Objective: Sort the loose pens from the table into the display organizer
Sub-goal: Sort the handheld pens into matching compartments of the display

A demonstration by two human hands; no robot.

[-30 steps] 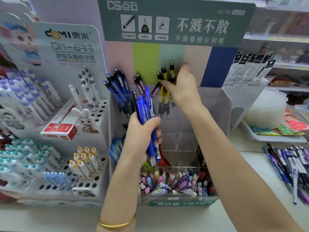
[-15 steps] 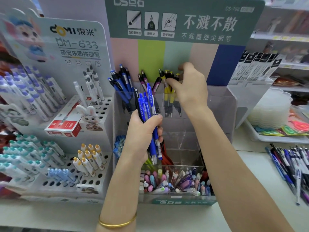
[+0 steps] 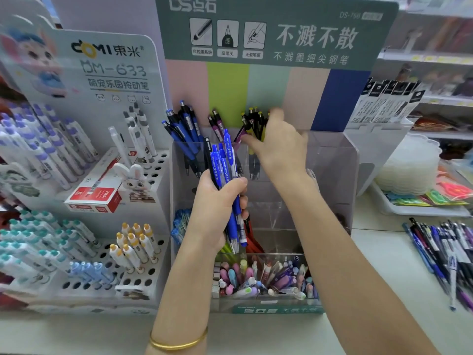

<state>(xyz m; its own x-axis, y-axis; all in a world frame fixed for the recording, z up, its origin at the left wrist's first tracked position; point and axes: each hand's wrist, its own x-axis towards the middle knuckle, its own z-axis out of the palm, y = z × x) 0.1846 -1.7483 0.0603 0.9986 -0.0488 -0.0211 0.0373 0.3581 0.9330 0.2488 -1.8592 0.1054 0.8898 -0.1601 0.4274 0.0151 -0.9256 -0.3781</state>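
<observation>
Head view. Your left hand (image 3: 217,211) is closed around a bundle of blue pens (image 3: 225,175), held upright in front of the clear display organizer (image 3: 332,170); one black pen stands in the same bundle. A gold bangle (image 3: 179,342) sits on that wrist. Your right hand (image 3: 279,147) reaches into the organizer's top row, at the yellow-and-black pens (image 3: 253,119); motion blur hides the fingers, so you cannot tell whether they are pinching a pen or loose. Left of that slot stand purple pens (image 3: 216,121), then dark blue pens (image 3: 181,129). The organizer's front bin holds mixed pastel pens (image 3: 261,278). The loose pens (image 3: 445,252) lie in a pile on the tabletop (image 3: 378,272), well to the right of the organizer.
</observation>
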